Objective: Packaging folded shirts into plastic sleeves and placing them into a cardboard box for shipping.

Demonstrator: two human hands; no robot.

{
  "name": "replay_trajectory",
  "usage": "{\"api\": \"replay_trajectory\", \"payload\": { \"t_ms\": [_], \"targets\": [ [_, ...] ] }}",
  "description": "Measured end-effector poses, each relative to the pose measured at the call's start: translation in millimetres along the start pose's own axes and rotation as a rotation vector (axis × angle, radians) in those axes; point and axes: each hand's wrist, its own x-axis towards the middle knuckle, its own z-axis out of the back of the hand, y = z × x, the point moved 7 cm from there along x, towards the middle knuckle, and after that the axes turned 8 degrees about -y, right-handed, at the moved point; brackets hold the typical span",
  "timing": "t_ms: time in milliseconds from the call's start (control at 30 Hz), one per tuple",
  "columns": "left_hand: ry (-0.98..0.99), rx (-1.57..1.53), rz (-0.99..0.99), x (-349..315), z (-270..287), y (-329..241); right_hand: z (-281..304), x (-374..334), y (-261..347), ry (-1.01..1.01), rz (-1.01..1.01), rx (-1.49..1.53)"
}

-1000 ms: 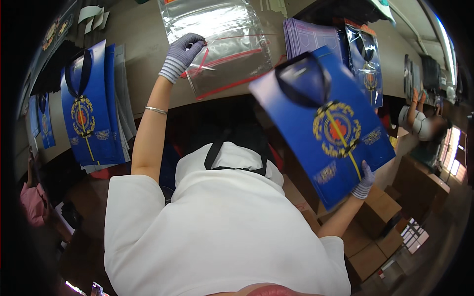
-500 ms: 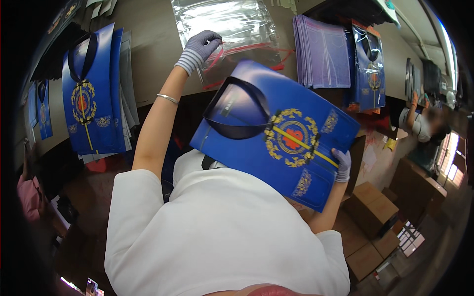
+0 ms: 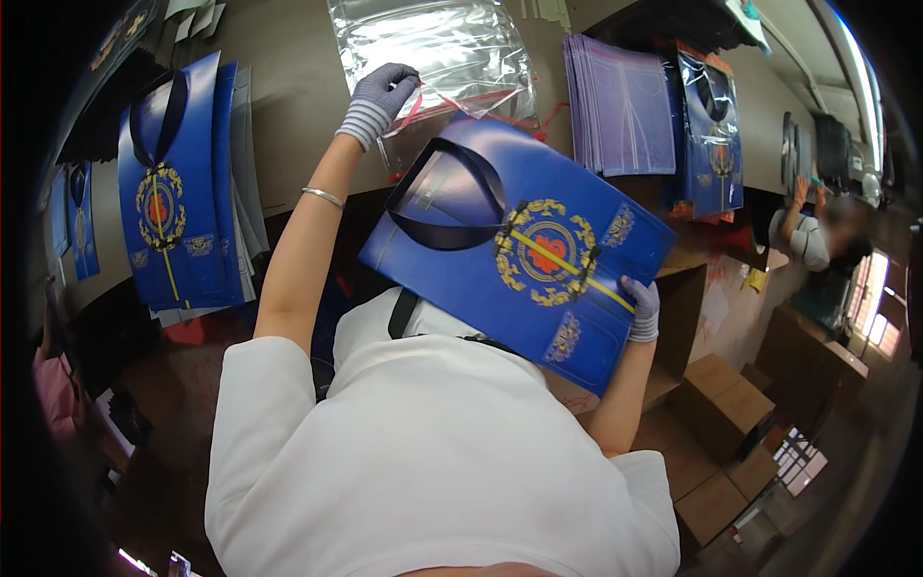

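My right hand [image 3: 642, 310], in a grey glove, grips the bottom end of a blue gift bag [image 3: 452, 274]. This bag is flat and tilted, with a gold and red emblem and a dark ribbon handle [image 3: 437, 236] toward the left. My left hand [image 3: 382, 94], gloved in grey with striped cuffs, pinches the red-edged opening of a clear plastic sleeve [image 3: 433, 43]. Several such sleeves lie stacked on the table. The gift bag's upper edge is close to the sleeve's mouth and partly covers it from view.
More blue gift bags [image 3: 197, 216] are piled at the left table edge. A stack of purple-tinted plastic sleeves [image 3: 620, 106] and a sleeved blue bag [image 3: 710, 135] lie to the right. Cardboard boxes [image 3: 721, 404] stand on the lower right. Another person [image 3: 812, 236] works at far right.
My right hand has shifted the gift bag a little to the left, toward my left hand. The left hand keeps its pinch on the sleeve's edge.
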Motion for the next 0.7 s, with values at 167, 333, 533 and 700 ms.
{"api": "replay_trajectory", "payload": {
  "t_ms": [167, 333, 533, 700],
  "targets": [
    [0.055, -0.059, 0.045, 3.3, -2.4, -1.2, 7.6, 4.4, 0.9, -0.002, -0.047, -0.003],
    [0.224, -0.099, -0.010, 0.4, -6.7, -10.3, -7.7, 22.7, -19.8, 0.010, -0.079, 0.126],
    [0.275, 0.116, -0.169, -28.2, -4.5, -48.0, 2.0, 27.2, -39.4, -0.032, -0.021, 0.199],
    [0.171, 0.436, -0.263, -55.5, -11.4, -65.5, -5.2, 15.6, -18.0, -0.085, 0.088, 0.226]
  ]
}}
